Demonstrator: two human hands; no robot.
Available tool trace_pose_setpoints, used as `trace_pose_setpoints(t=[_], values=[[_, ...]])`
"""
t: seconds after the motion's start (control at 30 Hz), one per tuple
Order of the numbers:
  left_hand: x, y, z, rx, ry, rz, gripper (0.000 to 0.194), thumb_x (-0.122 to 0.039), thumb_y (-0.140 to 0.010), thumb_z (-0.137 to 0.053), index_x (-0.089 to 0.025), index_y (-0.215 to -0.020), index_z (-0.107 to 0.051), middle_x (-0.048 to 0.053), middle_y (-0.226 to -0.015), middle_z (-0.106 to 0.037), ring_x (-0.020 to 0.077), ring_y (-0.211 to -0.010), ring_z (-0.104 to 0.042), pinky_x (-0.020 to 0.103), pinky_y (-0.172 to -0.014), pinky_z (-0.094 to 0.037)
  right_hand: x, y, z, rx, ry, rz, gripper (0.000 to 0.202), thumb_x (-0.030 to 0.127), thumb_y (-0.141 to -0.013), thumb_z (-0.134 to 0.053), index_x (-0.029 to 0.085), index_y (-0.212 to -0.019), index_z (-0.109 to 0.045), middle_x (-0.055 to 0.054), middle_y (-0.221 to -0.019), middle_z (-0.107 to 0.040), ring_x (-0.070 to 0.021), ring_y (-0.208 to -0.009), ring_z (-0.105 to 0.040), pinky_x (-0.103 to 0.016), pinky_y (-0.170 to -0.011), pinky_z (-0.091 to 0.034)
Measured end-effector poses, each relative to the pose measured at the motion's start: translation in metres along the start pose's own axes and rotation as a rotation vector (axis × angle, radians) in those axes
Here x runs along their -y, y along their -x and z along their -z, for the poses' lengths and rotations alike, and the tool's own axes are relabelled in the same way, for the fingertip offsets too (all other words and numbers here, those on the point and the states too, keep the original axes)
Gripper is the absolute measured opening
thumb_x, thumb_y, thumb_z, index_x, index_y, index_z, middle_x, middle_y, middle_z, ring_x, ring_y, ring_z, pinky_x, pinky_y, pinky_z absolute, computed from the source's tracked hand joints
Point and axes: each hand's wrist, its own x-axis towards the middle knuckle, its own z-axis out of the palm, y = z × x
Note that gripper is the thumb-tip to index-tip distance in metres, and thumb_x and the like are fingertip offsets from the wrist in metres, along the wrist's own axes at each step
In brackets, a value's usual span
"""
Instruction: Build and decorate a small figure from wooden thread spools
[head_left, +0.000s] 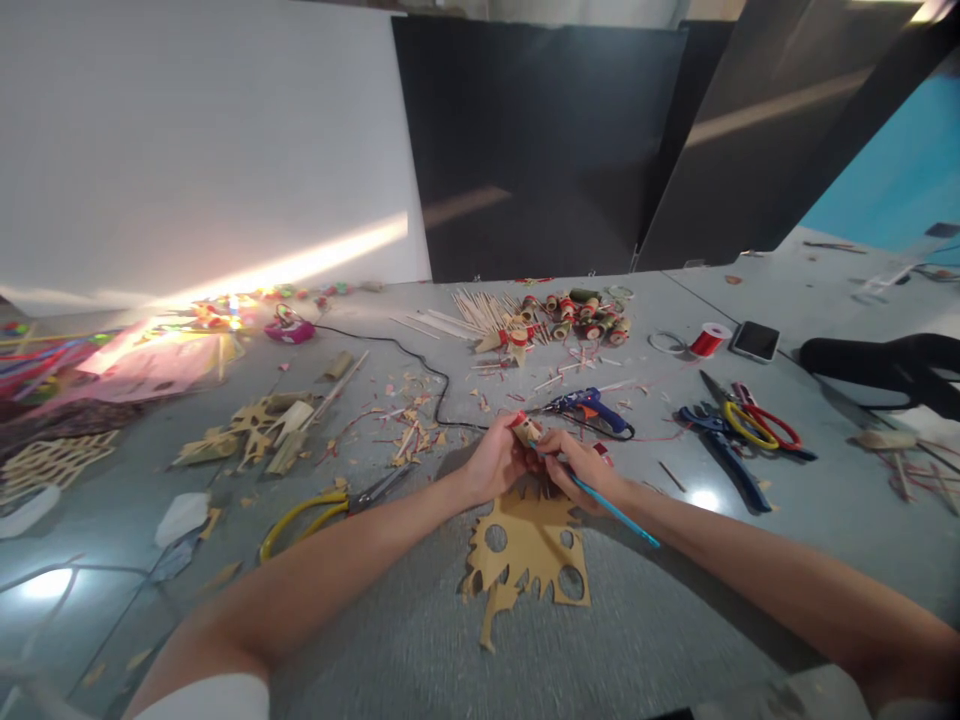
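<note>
My left hand (496,462) grips a small cardboard roll with a red band (524,427), held just above the grey table (675,620). My right hand (576,466) holds a thin blue stick, perhaps a brush or pen (615,512), with its tip against the roll. Both hands meet over a flat cardboard cutout with round holes and jagged edges (527,555). A blue glue gun (589,407) lies just beyond my hands, its black cord (420,360) running off to the left.
Yellow-handled scissors (319,510) lie left of my forearm. More scissors (750,428), a red thread spool (709,340) and a phone (754,341) sit at the right. Banded rolls and wooden sticks (555,318) pile up at the back. Cardboard scraps (259,430) lie left.
</note>
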Motion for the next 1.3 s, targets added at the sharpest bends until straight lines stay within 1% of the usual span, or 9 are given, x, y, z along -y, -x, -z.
trace_pose_setpoints(t=[0.17,0.4,0.67,0.83,0.97,1.3], values=[[-0.0007,0.0002,-0.0011,-0.018,0.003,-0.002,0.030,-0.044,-0.094,-0.057,-0.016,-0.096,-0.068,0.004,-0.077,-0.064,0.0178,-0.063,-0.059,0.029,-0.062,-0.050,-0.0012,0.0007,-0.0001,0.014,0.009,-0.005,0.015,0.031,-0.108,-0.046,0.025,-0.120,-0.054,-0.008,-0.107,-0.073,-0.0219,-0.089,-0.072,-0.038,-0.085,-0.062],[-0.0028,0.0021,-0.0046,-0.031,0.012,0.007,0.030,-0.044,-0.094,-0.059,-0.015,-0.094,-0.068,0.005,-0.078,-0.066,0.0170,-0.063,-0.059,0.028,-0.062,-0.049,0.0009,-0.0007,0.0010,0.036,-0.007,-0.025,0.016,0.035,-0.109,-0.046,0.025,-0.119,-0.054,-0.009,-0.109,-0.073,-0.0235,-0.093,-0.073,-0.039,-0.086,-0.062],[-0.0008,0.0005,-0.0010,0.003,-0.005,-0.003,0.030,-0.044,-0.094,-0.057,-0.015,-0.095,-0.068,0.004,-0.075,-0.063,0.0178,-0.063,-0.059,0.029,-0.062,-0.049,0.0018,-0.0022,0.0004,0.013,0.010,-0.003,0.017,0.037,-0.110,-0.046,0.026,-0.120,-0.054,-0.010,-0.111,-0.072,-0.0228,-0.093,-0.073,-0.037,-0.083,-0.062],[-0.0024,0.0020,-0.0047,-0.016,-0.001,0.001,0.030,-0.044,-0.094,-0.058,-0.015,-0.092,-0.067,0.004,-0.075,-0.063,0.0174,-0.063,-0.058,0.028,-0.062,-0.048,0.0026,-0.0028,0.0005,0.015,0.016,0.003,0.017,0.037,-0.110,-0.046,0.025,-0.119,-0.053,-0.009,-0.110,-0.072,-0.0218,-0.093,-0.072,-0.037,-0.083,-0.062],[-0.0036,0.0038,-0.0072,-0.007,-0.001,0.001,0.030,-0.043,-0.095,-0.058,-0.016,-0.091,-0.068,0.004,-0.075,-0.064,0.0171,-0.063,-0.058,0.028,-0.062,-0.049,0.0011,-0.0020,-0.0005,0.017,0.006,-0.014,0.017,0.038,-0.110,-0.046,0.026,-0.120,-0.053,-0.008,-0.110,-0.072,-0.0217,-0.092,-0.072,-0.037,-0.083,-0.062],[-0.0025,0.0017,-0.0057,-0.008,0.002,-0.002,0.031,-0.044,-0.095,-0.059,-0.015,-0.088,-0.068,0.005,-0.076,-0.066,0.0172,-0.062,-0.059,0.029,-0.063,-0.050,0.0024,-0.0035,-0.0007,0.014,-0.012,-0.005,0.017,0.038,-0.110,-0.045,0.026,-0.119,-0.053,-0.008,-0.108,-0.072,-0.0217,-0.091,-0.072,-0.037,-0.082,-0.062]])
